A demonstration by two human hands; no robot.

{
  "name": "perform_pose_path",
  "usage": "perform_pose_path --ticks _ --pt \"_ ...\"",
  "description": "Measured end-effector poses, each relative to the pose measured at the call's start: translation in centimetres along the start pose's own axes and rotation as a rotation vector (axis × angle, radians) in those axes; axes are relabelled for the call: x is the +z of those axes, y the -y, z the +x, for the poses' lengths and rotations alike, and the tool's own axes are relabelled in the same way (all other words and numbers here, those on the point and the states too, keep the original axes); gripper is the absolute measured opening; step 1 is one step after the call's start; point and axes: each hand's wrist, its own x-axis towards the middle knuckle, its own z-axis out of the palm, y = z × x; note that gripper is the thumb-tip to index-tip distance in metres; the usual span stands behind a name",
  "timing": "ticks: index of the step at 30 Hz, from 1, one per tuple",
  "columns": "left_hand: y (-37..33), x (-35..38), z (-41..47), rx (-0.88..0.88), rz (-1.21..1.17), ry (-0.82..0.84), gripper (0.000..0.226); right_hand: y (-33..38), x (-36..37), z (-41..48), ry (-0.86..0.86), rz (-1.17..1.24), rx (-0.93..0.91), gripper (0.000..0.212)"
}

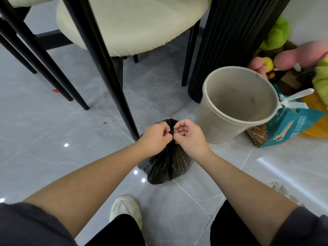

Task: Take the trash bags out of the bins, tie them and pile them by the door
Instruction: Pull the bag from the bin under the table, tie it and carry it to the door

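Note:
A full black trash bag (166,166) sits on the grey tiled floor in front of me, its top gathered into a small knot. My left hand (156,137) pinches the bag's neck from the left. My right hand (189,134) pinches it from the right, fingertips meeting at the knot. To the right stands a beige round bin (236,103) with no bag in it, tilted slightly toward me.
A cream-seated chair (134,23) with black legs stands just behind the bag, one leg (113,82) touching down beside it. A black ribbed table base (230,41) rises behind the bin. Plush toys (276,36), a teal package (291,128) and a white plastic spoon lie at right. My white shoe (126,210) is below.

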Motion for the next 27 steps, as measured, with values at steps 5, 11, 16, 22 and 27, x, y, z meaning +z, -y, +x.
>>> perform_pose_path --ticks 5,11,16,22,27 --pt "0.4 -0.1 0.1 -0.005 0.1 0.08 0.008 -0.3 0.1 -0.1 0.064 -0.212 -0.083 0.015" --pt "0.6 -0.3 -0.1 -0.026 0.105 0.157 0.014 -1.2 -0.5 0.3 0.219 -0.448 -0.109 0.025" --pt "0.6 -0.4 -0.6 -0.037 0.035 0.182 0.012 -1.3 -0.2 0.1 0.322 -0.741 -0.166 0.041" --pt "0.7 -0.6 -1.1 -0.061 0.065 0.189 0.011 -1.3 0.0 -0.1 0.292 -1.01 -0.209 0.027" --pt "0.5 -2.1 -1.4 -0.288 -0.144 0.285 0.019 -0.4 0.3 -0.4 0.332 -0.855 -0.217 0.017"
